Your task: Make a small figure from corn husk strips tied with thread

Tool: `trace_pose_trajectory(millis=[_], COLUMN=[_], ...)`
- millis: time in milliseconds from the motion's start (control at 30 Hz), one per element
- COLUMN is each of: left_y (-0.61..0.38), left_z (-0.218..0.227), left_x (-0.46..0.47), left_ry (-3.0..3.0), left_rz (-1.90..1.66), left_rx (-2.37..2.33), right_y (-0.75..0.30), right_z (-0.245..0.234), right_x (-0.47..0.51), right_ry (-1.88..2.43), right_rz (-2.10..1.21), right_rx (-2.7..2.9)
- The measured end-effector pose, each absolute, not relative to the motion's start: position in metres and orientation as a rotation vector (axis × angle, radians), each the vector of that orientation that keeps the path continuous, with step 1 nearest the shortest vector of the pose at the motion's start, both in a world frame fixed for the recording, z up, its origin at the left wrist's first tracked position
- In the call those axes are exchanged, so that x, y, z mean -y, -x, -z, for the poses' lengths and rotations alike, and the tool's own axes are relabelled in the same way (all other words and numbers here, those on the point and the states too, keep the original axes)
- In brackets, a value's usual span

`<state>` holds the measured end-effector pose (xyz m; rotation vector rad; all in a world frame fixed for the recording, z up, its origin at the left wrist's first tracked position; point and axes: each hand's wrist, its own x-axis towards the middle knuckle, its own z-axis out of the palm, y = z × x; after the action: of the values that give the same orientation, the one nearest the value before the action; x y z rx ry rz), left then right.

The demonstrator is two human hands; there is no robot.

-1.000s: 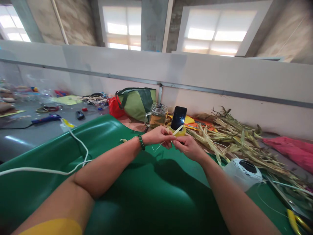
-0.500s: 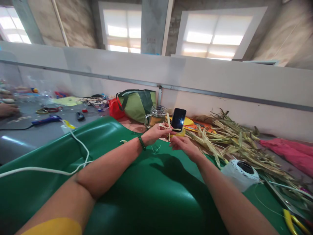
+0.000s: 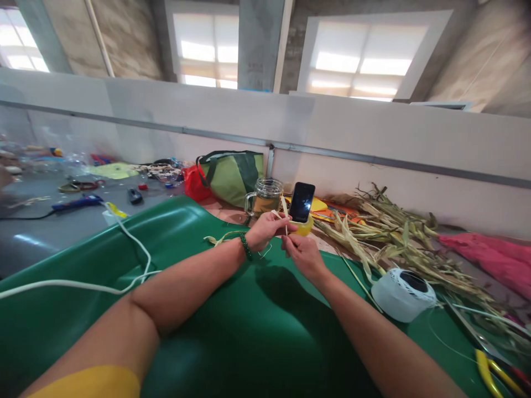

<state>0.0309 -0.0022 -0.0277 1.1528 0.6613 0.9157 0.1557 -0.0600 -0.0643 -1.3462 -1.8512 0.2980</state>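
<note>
My left hand [image 3: 265, 229], with a green bead bracelet at the wrist, and my right hand [image 3: 301, 254] meet over the green mat [image 3: 232, 320]. Both pinch thin pale leaf strips [image 3: 284, 213] that stick up between the fingers. A long strip [image 3: 219, 238] trails left from my left hand across the mat. Fine white thread hangs under the left hand. Just behind the hands stand a black phone [image 3: 301, 202] propped on a yellow tape roll [image 3: 305, 225], and a glass mug [image 3: 264, 197] of amber drink.
A pile of dried leaves and stalks [image 3: 398, 237] lies right of the hands. A white thread spool [image 3: 404, 294] sits on the mat, pliers with yellow handles [image 3: 495, 370] at the lower right. A green bag [image 3: 230, 174] and a white cable [image 3: 124, 243] are to the left.
Both hands have drawn slightly nearer and lower. The strips turned from slanting to upright between the fingers, and a long strip now trails out to the left of my left wrist.
</note>
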Motion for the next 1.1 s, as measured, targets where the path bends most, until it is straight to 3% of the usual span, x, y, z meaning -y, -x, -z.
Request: trace_pose_trajectory(millis=[400, 567, 767, 933, 1100], left_y=[-0.025, -0.021, -0.021, -0.019, -0.012], left_z=[0.033, 0.027, 0.025, 0.02, 0.007], left_x=[-0.004, -0.004, 0.004, 0.01, 0.01], left_ry=[-1.511, -1.919, -2.112, -2.42, -2.174], left_rz=[-0.738, -0.911, -1.048, -1.107, -1.057], left_rx=[-0.531, -0.714, -0.753, -0.866, -0.617], right_y=[-0.188, -0.193, -0.186, -0.186, -0.192], right_z=[0.046, 0.047, 0.049, 0.048, 0.044], right_x=[0.047, 0.046, 0.046, 0.048, 0.051], right_ry=[1.215, 1.243, 1.142, 1.17, 1.178], right_rz=[-0.512, -0.462, -0.695, -0.582, -0.671], right_rx=[1.682, 1.764, 1.677, 1.67, 1.772])
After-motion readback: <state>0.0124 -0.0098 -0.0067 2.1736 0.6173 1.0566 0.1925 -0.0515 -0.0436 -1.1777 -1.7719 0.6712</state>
